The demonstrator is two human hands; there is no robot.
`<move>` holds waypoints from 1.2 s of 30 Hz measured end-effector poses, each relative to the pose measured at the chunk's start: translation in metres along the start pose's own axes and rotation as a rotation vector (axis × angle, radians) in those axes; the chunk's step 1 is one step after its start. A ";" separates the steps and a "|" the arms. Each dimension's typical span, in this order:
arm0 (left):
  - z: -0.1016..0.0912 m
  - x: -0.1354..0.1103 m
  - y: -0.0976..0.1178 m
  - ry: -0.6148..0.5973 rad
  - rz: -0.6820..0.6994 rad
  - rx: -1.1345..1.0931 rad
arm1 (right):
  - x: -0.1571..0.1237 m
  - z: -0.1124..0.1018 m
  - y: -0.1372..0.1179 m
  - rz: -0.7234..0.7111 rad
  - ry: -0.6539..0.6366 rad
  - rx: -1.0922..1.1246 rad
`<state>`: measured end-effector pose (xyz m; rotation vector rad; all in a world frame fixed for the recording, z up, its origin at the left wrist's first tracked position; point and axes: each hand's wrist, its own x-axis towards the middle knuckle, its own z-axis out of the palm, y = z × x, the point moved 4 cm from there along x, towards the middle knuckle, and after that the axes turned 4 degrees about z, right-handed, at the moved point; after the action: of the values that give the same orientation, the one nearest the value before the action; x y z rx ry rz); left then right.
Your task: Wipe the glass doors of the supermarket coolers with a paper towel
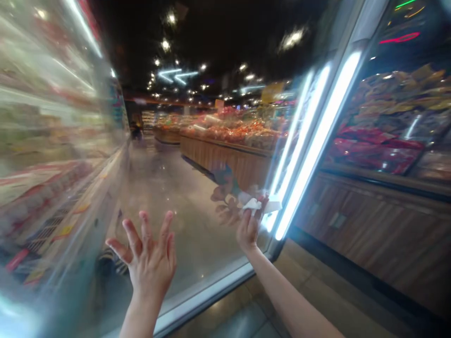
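My left hand (150,256) is raised in front of a glass door (200,225), its fingers spread and nothing in it. Whether its fingertips touch the pane I cannot tell. Further right, my right hand (248,232) pinches a crumpled white tissue or cloth (252,204) at the glass, close to the door's lit side edge. A blurred reflection of a hand and white material shows in the pane just beyond it. The door's pale lower frame (214,289) slants below both hands.
Bright light strips (319,145) run along the door's right edge. At left are blurred refrigerated shelves (63,202) with packages. Wood-panelled counters (359,211) heaped with packaged goods (380,145) stand at right, beside a tiled floor (299,267).
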<state>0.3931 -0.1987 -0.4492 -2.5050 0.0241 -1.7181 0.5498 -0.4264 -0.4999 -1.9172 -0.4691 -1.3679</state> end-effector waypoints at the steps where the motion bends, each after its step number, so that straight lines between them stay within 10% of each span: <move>1: 0.002 -0.001 0.004 0.000 0.016 -0.002 | 0.000 0.000 0.005 0.021 0.021 0.004; 10: 0.027 -0.013 0.042 -0.023 0.050 -0.097 | 0.018 -0.015 0.033 0.098 0.171 0.021; 16: 0.022 -0.017 0.031 -0.044 0.076 -0.079 | -0.015 0.007 -0.029 -0.050 -0.035 0.051; 22: 0.010 -0.020 0.011 -0.003 0.027 -0.059 | -0.023 0.012 -0.051 0.100 0.132 0.054; 27: 0.005 -0.021 0.000 -0.013 0.047 -0.040 | -0.037 0.025 -0.095 -0.276 -0.125 0.061; 33: 0.001 -0.017 -0.014 0.020 0.056 0.008 | -0.008 0.014 -0.098 0.142 0.089 0.106; 36: 0.003 -0.016 -0.015 0.015 0.005 -0.023 | -0.005 0.019 -0.127 -0.056 -0.068 0.066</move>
<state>0.3891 -0.1821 -0.4640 -2.5057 0.0516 -1.7450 0.4775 -0.3263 -0.4643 -1.9140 -0.5974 -1.3095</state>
